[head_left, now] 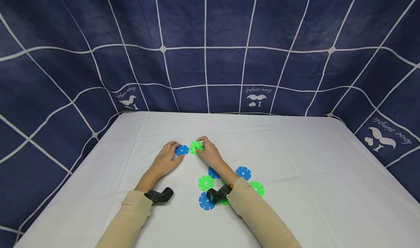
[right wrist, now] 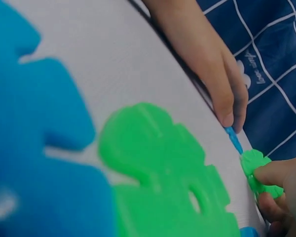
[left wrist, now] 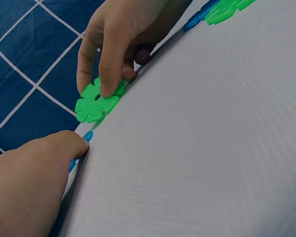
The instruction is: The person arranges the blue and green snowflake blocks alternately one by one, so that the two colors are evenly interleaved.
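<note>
In the head view, my left hand [head_left: 166, 158] holds a blue notched plastic disc [head_left: 182, 150] by its edges, thumb on the near side and fingers on the far side. Just right of it, my right hand [head_left: 210, 154] pinches a green notched disc [head_left: 195, 146] between thumb and fingers. The left wrist view shows this green disc [left wrist: 91, 104] tilted, with more green beneath it; whether that is a second disc I cannot tell. The blue disc [right wrist: 234, 140] lies at the left fingertips in the right wrist view, close beside the green one.
Below the right forearm lie several loose discs on the white-covered table [head_left: 315, 204], among them a green disc [head_left: 205, 182], a blue disc [head_left: 243, 173] and another green disc [head_left: 257, 188]. The right sleeve and wrist camera partly cover some. A dark blue checked cloth [head_left: 229, 66] hangs behind.
</note>
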Action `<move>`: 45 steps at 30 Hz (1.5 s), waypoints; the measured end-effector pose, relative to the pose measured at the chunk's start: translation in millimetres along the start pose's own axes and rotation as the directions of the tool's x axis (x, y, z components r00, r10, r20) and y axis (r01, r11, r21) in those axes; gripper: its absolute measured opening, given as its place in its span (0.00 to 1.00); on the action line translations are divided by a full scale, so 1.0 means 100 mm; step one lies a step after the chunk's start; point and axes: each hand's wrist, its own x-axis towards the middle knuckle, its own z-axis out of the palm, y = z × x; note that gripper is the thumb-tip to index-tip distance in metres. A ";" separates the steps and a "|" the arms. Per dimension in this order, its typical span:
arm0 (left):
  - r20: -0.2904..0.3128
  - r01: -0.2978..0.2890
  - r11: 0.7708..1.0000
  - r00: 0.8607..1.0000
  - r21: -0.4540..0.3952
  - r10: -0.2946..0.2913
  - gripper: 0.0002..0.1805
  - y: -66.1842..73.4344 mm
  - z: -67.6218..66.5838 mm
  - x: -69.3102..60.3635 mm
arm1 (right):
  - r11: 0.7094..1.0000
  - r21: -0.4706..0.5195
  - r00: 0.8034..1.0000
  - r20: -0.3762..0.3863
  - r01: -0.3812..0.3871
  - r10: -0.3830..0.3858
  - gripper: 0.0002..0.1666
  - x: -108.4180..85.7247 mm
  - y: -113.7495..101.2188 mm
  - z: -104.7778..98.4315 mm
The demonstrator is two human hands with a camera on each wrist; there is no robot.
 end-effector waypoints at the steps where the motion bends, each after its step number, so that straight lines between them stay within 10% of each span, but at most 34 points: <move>1: 0.002 0.003 1.000 1.000 0.002 -0.003 0.31 0.00 0.00 0.00 | 1.000 -0.016 1.000 -0.003 0.002 -0.002 0.24 0.00 0.00 0.01; 14: 0.009 0.016 1.000 1.000 0.002 -0.016 0.30 0.00 0.01 0.00 | 0.979 -0.188 0.996 -0.030 0.078 -0.085 0.26 -0.08 0.01 0.05; 45: 0.012 0.027 1.000 1.000 0.013 -0.027 0.31 0.02 0.00 0.00 | 0.979 -0.191 0.991 -0.096 0.071 -0.091 0.22 -0.07 0.03 0.10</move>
